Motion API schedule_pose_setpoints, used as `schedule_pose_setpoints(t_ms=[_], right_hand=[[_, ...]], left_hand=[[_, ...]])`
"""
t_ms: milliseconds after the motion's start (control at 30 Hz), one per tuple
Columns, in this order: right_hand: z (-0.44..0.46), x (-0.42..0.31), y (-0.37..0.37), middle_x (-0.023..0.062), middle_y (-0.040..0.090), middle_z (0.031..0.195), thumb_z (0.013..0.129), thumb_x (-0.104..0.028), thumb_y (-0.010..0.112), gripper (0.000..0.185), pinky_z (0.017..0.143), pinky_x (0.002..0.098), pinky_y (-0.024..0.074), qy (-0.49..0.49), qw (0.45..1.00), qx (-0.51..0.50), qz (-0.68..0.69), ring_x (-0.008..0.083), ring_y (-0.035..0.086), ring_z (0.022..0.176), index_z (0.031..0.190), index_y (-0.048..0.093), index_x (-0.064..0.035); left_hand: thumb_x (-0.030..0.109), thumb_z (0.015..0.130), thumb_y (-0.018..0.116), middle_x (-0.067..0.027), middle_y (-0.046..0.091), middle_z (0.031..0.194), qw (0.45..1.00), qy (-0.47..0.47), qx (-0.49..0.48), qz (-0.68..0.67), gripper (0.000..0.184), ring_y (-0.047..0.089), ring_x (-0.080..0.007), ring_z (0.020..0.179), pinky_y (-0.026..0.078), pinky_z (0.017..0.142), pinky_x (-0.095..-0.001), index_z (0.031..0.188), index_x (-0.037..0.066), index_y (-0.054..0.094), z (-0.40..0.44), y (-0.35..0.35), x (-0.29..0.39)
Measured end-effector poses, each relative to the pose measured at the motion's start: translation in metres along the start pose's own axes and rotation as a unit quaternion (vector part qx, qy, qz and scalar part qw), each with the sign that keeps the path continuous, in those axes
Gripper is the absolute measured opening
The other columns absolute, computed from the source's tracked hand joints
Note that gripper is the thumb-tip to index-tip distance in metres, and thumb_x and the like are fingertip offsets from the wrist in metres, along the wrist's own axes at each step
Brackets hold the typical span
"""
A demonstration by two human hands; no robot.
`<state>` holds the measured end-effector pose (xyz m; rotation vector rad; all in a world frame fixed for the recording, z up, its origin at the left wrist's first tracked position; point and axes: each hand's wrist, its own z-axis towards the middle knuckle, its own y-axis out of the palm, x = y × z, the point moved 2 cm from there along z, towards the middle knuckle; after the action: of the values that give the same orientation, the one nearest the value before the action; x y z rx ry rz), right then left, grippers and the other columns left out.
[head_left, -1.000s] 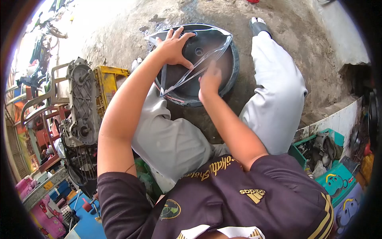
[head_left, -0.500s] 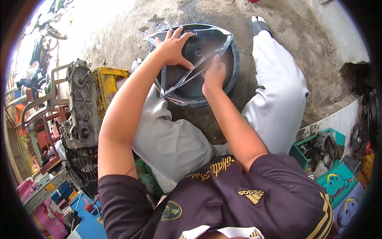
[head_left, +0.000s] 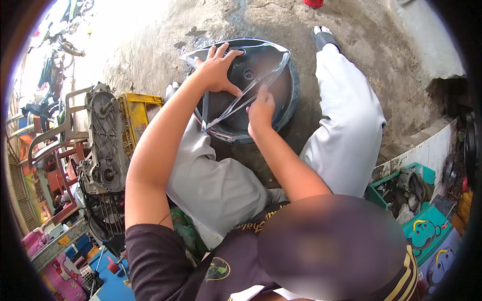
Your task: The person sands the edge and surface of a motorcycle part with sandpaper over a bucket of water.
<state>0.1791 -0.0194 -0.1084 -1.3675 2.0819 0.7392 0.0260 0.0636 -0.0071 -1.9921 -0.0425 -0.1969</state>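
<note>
A round black basin (head_left: 288, 108) stands on the ground between my legs. Across it lies a roughly triangular frame-like piece (head_left: 273, 78) with shiny pale edges, its corners reaching past the rim at the left. My left hand (head_left: 218, 72) spans this piece, fingers spread over its upper edge and thumb pressed on its long lower edge. Close to that lower edge, over the basin, my right hand (head_left: 261, 110) has its fingers curled together. Whatever is inside the right hand is hidden. A blurred patch covers part of the basin's inside.
Left of my leg stand a yellow crate (head_left: 143, 108) and a grey metal engine casing (head_left: 105, 140). A green box of parts (head_left: 379, 195) is at the right. My feet rest either side of the basin on rough concrete ground (head_left: 150, 60). Something red (head_left: 314, 3) sits at the top.
My right hand has moved down and left along the frame-like piece's lower edge. The left hand keeps its place on the piece. The view has shifted slightly.
</note>
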Motion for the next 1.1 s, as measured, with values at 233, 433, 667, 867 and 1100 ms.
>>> schedule_pose_setpoints(t_ms=[233, 433, 667, 867, 1100], right_hand=[[-0.009, 0.0, 0.002, 0.0052, 0.056, 0.087, 0.114, -0.046, 0.052, 0.048, 0.081, 0.0375, 0.0459, -0.028, 0.999, 0.006, 0.02, 0.0162, 0.05, 0.085, 0.094, 0.058, -0.0022], [0.002, -0.014, 0.0, 0.0077, 0.059, 0.088, 0.115, -0.044, 0.052, 0.049, 0.08, 0.0376, 0.0458, -0.051, 0.997, 0.018, 0.058, 0.0171, 0.051, 0.084, 0.096, 0.06, 0.0006], [0.007, -0.02, 0.002, 0.0083, 0.06, 0.087, 0.115, -0.045, 0.05, 0.051, 0.082, 0.0396, 0.0458, -0.043, 0.996, 0.011, 0.076, 0.0178, 0.051, 0.084, 0.096, 0.061, 0.0006], [-0.004, -0.006, 0.002, 0.0073, 0.059, 0.09, 0.115, -0.045, 0.049, 0.049, 0.082, 0.0383, 0.0464, -0.022, 0.999, 0.009, 0.039, 0.019, 0.053, 0.085, 0.097, 0.06, -0.0011], [-0.019, -0.019, -0.001, 0.0045, 0.058, 0.09, 0.115, -0.045, 0.05, 0.046, 0.081, 0.0363, 0.0462, 0.027, 0.997, -0.012, 0.064, 0.016, 0.052, 0.084, 0.098, 0.059, -0.003]], left_hand=[[0.06, 0.046, 0.103, -0.0176, 0.024, 0.177, 1.0, 0.004, 0.009, 0.001, 0.135, 0.017, -0.0486, 0.163, 0.021, 0.114, -0.0893, 0.163, 0.035, 0.04, 0.0, -0.001, 0.0], [0.06, 0.045, 0.103, -0.0187, 0.024, 0.177, 1.0, 0.004, 0.008, -0.009, 0.137, 0.018, -0.0495, 0.163, 0.021, 0.114, -0.0898, 0.164, 0.035, 0.04, -0.001, -0.002, 0.0], [0.061, 0.046, 0.102, -0.0183, 0.025, 0.177, 1.0, 0.004, 0.012, -0.005, 0.135, 0.018, -0.0475, 0.163, 0.021, 0.113, -0.0908, 0.163, 0.035, 0.041, 0.0, -0.001, -0.001], [0.062, 0.045, 0.102, -0.0182, 0.025, 0.177, 1.0, 0.006, 0.011, -0.005, 0.136, 0.018, -0.0477, 0.163, 0.021, 0.114, -0.0904, 0.163, 0.036, 0.041, 0.0, 0.001, -0.002], [0.063, 0.045, 0.102, -0.0177, 0.024, 0.177, 1.0, 0.008, 0.013, 0.002, 0.135, 0.018, -0.0478, 0.163, 0.022, 0.115, -0.0888, 0.163, 0.036, 0.041, -0.001, -0.001, -0.001]])
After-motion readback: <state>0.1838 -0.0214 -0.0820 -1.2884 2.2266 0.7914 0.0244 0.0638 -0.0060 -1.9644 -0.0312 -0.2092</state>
